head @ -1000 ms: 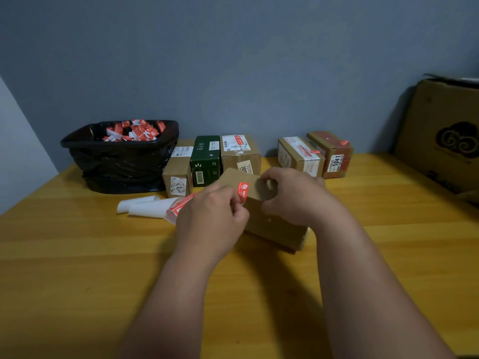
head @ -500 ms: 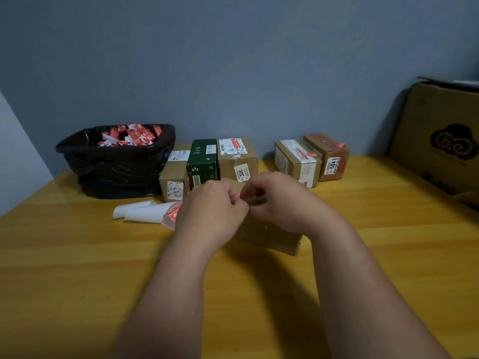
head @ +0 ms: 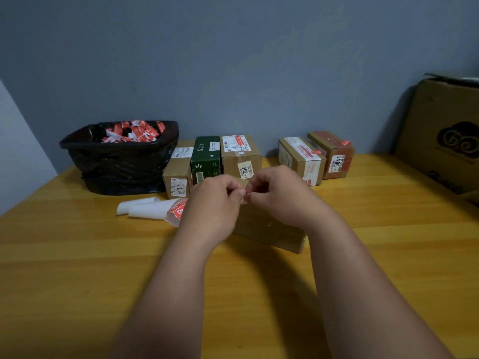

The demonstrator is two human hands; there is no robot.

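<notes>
Wooden table (head: 77, 255), hands (head: 215, 200) (head: 280, 195) on sticker (head: 243, 201) above box (head: 269, 229)

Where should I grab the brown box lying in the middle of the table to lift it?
Grip the box across its narrow width, fingers on its two long sides, coming from above at the near right end. It lies flat and slantwise on the table, and that end is clear of the left hand and right hand.

6 sm boxes (head: 269, 229), 1 lg carton (head: 440, 120), 1 bin (head: 116, 167), 2 paper rolls (head: 150, 209)
</notes>
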